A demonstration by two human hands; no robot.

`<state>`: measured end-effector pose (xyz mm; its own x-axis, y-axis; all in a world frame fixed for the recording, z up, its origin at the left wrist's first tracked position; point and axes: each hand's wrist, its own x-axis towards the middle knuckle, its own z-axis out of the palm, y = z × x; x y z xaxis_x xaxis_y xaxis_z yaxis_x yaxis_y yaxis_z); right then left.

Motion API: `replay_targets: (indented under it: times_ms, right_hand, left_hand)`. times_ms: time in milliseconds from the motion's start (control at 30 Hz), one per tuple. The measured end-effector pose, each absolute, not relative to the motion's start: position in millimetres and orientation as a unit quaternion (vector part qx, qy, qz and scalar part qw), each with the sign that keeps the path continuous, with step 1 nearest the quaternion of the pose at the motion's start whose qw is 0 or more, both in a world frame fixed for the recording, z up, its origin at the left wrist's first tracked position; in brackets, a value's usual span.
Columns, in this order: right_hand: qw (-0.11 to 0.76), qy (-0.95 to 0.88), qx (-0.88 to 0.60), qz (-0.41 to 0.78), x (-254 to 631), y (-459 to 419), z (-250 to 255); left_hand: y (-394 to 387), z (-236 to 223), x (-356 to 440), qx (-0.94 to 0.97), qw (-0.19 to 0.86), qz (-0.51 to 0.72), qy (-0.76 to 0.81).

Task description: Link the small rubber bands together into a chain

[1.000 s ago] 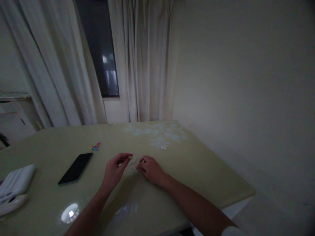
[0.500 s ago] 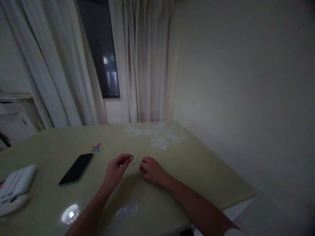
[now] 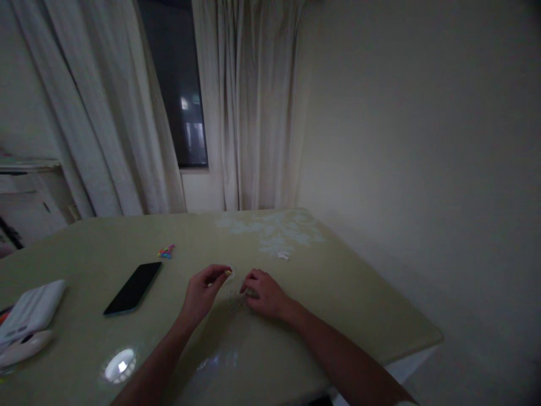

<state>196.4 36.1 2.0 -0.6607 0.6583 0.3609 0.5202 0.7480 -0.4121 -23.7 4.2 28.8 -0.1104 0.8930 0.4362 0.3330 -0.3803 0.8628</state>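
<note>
My left hand (image 3: 203, 287) is over the middle of the table, thumb and fingertips pinched on a small pale yellow piece (image 3: 229, 273). Something thin and whitish shows just behind those fingertips, too faint to name. Close by on the right, my right hand (image 3: 265, 294) rests low over the tabletop, its fingers curled in; what they hold, if anything, is hidden. By its fingertips lies a faint, clear-looking tangle (image 3: 236, 299) that I cannot make out. Farther back are a little heap of bright coloured pieces (image 3: 166, 252) and several small white pieces (image 3: 283, 256).
A dark-screened phone (image 3: 133, 288) lies left of my left hand. At the table's left edge sit a white flat case (image 3: 32, 307) and a rounded white object (image 3: 26, 348). Curtains (image 3: 257, 113) hang behind the table (image 3: 338, 293); a wall (image 3: 414, 141) runs along its right.
My right hand's fingers have opened a little around a gap, and the faint clear tangle beside them shows more. My left hand keeps its pinch. The view has shifted slightly.
</note>
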Motion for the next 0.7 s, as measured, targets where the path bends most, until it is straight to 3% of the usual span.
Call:
replay_targets:
  times_ms: [500, 700]
  right_hand:
    - [0.188, -0.921, -0.322, 0.115, 195, 36, 4]
    - [0.266, -0.869, -0.308, 0.281, 203, 36, 7]
  left_hand:
    - [5, 27, -24, 0.631, 0.246, 0.547, 0.492]
    - [4, 29, -25, 0.64, 0.251, 0.538, 0.487]
